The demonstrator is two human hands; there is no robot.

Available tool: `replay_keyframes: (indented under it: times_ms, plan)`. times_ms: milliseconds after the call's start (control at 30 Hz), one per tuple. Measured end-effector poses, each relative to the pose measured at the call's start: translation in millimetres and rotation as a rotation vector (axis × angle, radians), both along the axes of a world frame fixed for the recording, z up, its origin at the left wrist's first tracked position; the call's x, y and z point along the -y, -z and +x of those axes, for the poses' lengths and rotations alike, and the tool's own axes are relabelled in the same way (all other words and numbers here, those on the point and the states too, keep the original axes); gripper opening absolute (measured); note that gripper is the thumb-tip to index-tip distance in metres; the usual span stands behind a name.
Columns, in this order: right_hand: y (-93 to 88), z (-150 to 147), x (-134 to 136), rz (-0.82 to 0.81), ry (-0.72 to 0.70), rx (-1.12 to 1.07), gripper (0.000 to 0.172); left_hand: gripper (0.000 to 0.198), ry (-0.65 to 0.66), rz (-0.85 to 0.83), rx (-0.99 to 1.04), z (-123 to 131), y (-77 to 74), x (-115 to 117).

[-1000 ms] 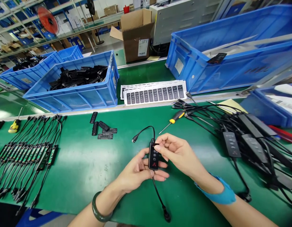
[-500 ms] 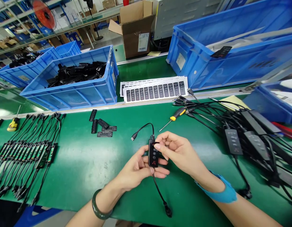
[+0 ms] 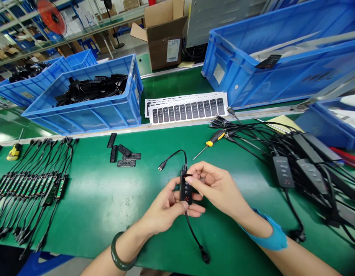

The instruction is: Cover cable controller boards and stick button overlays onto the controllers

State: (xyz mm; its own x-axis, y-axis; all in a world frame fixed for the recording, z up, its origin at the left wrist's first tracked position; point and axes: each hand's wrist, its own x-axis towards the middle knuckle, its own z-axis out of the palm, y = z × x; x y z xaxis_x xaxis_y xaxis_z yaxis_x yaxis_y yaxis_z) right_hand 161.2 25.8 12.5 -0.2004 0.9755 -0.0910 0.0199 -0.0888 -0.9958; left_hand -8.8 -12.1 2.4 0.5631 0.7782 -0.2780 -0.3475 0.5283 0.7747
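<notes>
- Slight slide of right fingers [image 3: 191,179] onto black inline controller [image 3: 186,188], pinching its top end
- Left fingers [image 3: 194,209] curled beneath, grasping it
- Yellow-handled screwdriver [image 3: 215,138] nearby on green surface [image 3: 108,207]

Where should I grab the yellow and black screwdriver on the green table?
Take the chunky yellow-and-black plastic handle from above, on the side nearest you. The screwdriver lies flat on the green mat, its thin steel shaft pointing toward the right hand on the black control box. Tangled black cables sit by the handle's far end, so that side looks crowded.
</notes>
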Motion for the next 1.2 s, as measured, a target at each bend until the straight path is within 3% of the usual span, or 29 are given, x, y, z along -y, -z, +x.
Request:
replay_keyframes:
  times_ms: [467, 700, 867, 1033, 1100, 1200]
  plan:
    - [-0.4, -2, 3, -0.073, 0.026, 0.028, 0.019, 0.051, 0.016, 0.051, -0.09, 2, -0.5, 2]
    - [8.3, -3, 6, -0.032, 0.044, 0.099, 0.018, 0.053, -0.015, 0.069, -0.114, 7, 0.4, 4]
    - [9.0, 0, 0, -0.085, 0.029, 0.063, 0.043, 0.05, -0.033, 0.054, -0.083, 6, 2.1, 3]
    - [2.5, -3, 2, -0.221, -0.285, -0.016, 0.08, 0.055, 0.022, 0.003, -0.023, 4, 1.3, 1]
    - [2.9, -5, 4, -0.237, -0.328, -0.049, 0.071, 0.055, 0.038, -0.032, -0.03, 5, 1.0, 0]
    - [7.4, -7, 3, -0.147, -0.255, -0.012, 0.038, 0.042, 0.021, -0.045, -0.069, 6, 1.7, 0]
